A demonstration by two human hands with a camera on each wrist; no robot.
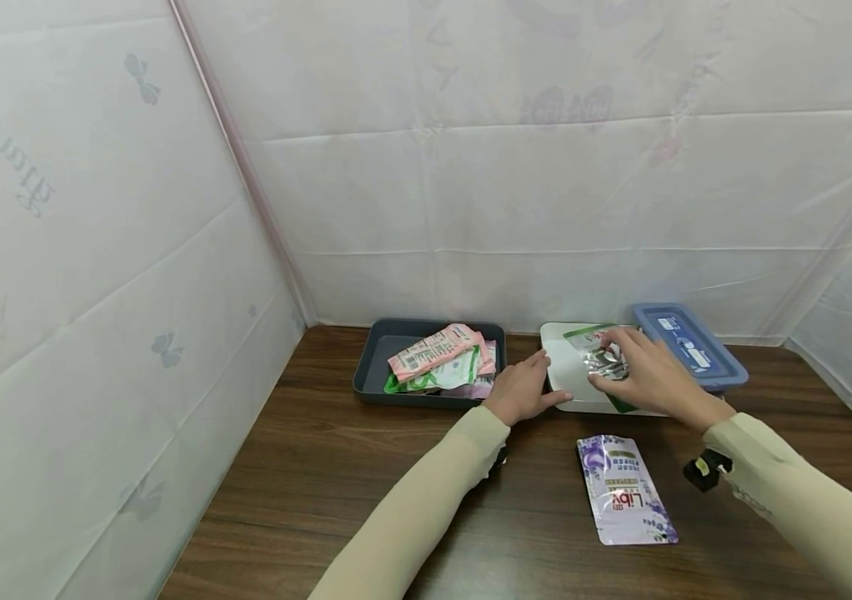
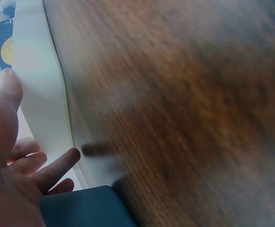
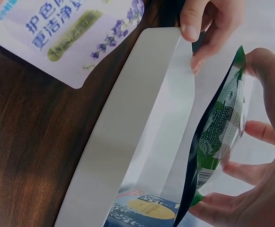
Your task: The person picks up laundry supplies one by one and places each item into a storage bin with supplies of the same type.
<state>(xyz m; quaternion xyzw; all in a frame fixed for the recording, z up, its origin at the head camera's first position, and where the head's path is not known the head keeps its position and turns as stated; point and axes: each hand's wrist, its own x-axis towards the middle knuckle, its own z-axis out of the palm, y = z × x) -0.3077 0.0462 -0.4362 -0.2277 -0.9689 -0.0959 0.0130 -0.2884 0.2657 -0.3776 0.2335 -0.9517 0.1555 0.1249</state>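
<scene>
A white tray (image 1: 563, 367) stands at the back right. My left hand (image 1: 522, 388) rests at its front left corner, thumb stretched along the front rim and fingers at the left side. Over the tray, my right hand (image 1: 647, 375) holds a green and silver pouch (image 1: 606, 360) by its edges, between thumb and fingers. The right wrist view shows this pouch (image 3: 220, 127) tilted on edge, with small print and a barcode. Beneath it, a blue packet with a yellow oval (image 3: 146, 208) lies in the tray. A purple Liby pouch (image 1: 624, 492) lies on the table in front.
Left of the white tray stands a dark grey tray (image 1: 377, 354) with pink, green and purple packets (image 1: 441, 354). A blue lid or lidded box (image 1: 689, 342) sits at the white tray's right end. White curtains (image 1: 471, 192) rise behind and beside the wooden table (image 1: 306, 483).
</scene>
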